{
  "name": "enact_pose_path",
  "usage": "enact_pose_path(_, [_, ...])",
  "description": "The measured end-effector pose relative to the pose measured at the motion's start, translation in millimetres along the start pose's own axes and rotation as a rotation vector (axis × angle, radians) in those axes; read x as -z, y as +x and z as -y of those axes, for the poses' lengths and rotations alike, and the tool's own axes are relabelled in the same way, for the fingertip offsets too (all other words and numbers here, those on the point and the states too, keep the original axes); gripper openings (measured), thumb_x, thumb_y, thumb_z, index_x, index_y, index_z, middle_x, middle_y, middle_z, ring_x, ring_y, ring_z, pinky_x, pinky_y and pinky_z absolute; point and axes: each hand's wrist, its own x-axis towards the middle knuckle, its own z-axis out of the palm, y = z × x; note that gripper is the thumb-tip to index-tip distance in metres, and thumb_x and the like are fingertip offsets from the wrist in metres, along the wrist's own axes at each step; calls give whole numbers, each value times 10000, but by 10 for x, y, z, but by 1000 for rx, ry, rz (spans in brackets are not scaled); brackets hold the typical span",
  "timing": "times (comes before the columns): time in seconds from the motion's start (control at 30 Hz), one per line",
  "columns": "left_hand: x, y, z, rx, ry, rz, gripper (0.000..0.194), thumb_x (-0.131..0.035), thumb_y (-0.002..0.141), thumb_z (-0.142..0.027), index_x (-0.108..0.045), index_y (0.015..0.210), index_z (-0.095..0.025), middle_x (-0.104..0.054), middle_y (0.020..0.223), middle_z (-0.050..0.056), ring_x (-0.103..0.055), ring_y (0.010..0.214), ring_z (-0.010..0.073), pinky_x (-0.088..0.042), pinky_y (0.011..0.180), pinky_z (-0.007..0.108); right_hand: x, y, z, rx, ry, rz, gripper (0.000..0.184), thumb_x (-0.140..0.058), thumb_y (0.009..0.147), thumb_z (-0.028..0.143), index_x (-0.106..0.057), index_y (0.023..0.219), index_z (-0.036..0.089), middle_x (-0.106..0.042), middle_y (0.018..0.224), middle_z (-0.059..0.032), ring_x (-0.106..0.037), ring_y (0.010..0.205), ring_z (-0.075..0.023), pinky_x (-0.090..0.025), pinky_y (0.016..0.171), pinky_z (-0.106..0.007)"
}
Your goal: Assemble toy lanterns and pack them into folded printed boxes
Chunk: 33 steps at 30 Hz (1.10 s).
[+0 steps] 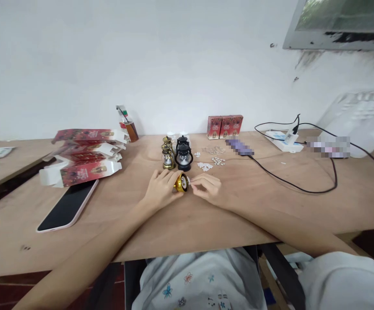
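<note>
My left hand (pixel 163 188) is closed round a small gold lantern (pixel 182 183) that lies tipped on its side, its round underside facing right. Close to that underside, my right hand (pixel 209 187) pinches a small whitish piece (pixel 189 181) between thumb and fingertips; its exact kind is too small to make out. Just behind my hands stand black mini lanterns (pixel 183 156) and bronze-coloured ones (pixel 167 156), all upright. White small pieces (pixel 204 166) and round button cells (pixel 218 161) lie in loose piles beyond my right hand.
Flattened red boxes (pixel 86 171) overlap a phone (pixel 69 206) on the left. A bottle (pixel 128 125) and upright red boxes (pixel 225 127) stand near the wall. Rightward, a cable (pixel 287 184) runs from a purple phone (pixel 239 147) past a power strip (pixel 284 141) and white plastic container (pixel 355 120).
</note>
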Motion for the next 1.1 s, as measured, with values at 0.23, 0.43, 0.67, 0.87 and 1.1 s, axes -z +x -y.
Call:
enact_pose_path(0.23, [21, 1, 112, 126, -106, -15, 444, -626, 745, -346, -538, 1138, -159, -683, 1029, 102, -608, 922, 255, -355, 776, 353, 100, -108, -478, -178, -558, 298, 149, -510, 816, 129, -583, 691, 167, -659, 699, -77, -609, 729, -205, -479, 673, -307])
enact_pose_path(0.43, [22, -9, 59, 70, -187, -22, 441, -617, 760, -354, -531, 1148, -162, -684, 1027, 91, -604, 900, 241, -336, 761, 338, 83, -135, -520, -324, -767, 498, 147, -523, 821, 167, -637, 731, 144, -690, 794, -112, -580, 858, -241, -432, 773, -330])
enact_pose_path(0.67, [8, -30, 14, -31, -163, 7, 467, -617, 767, -349, -514, 1181, -159, -679, 1041, 87, -583, 925, 243, -320, 763, 342, 119, -15, -248, -136, -426, 159, 118, -552, 856, 212, -617, 765, 179, -681, 759, -53, -578, 771, -188, -432, 737, -317])
enact_pose_path(0.87, [-3, -36, -69, -61, -149, 23, 450, -597, 784, -401, -530, 1157, -158, -684, 984, 91, -577, 843, 232, -315, 741, 343, 51, 46, 136, 3, -138, 61, 48, -588, 831, 149, -599, 820, 195, -682, 758, -32, -566, 690, -151, -428, 644, -299])
enact_pose_path(1.1, [-13, -43, -88, -87, -114, 2, 411, -598, 786, -374, -530, 1123, -149, -686, 947, 82, -570, 804, 225, -304, 712, 340, 20, 35, 192, -43, -108, 46, 64, -563, 842, 145, -605, 845, 193, -679, 914, -77, -630, 833, -161, -522, 746, -310])
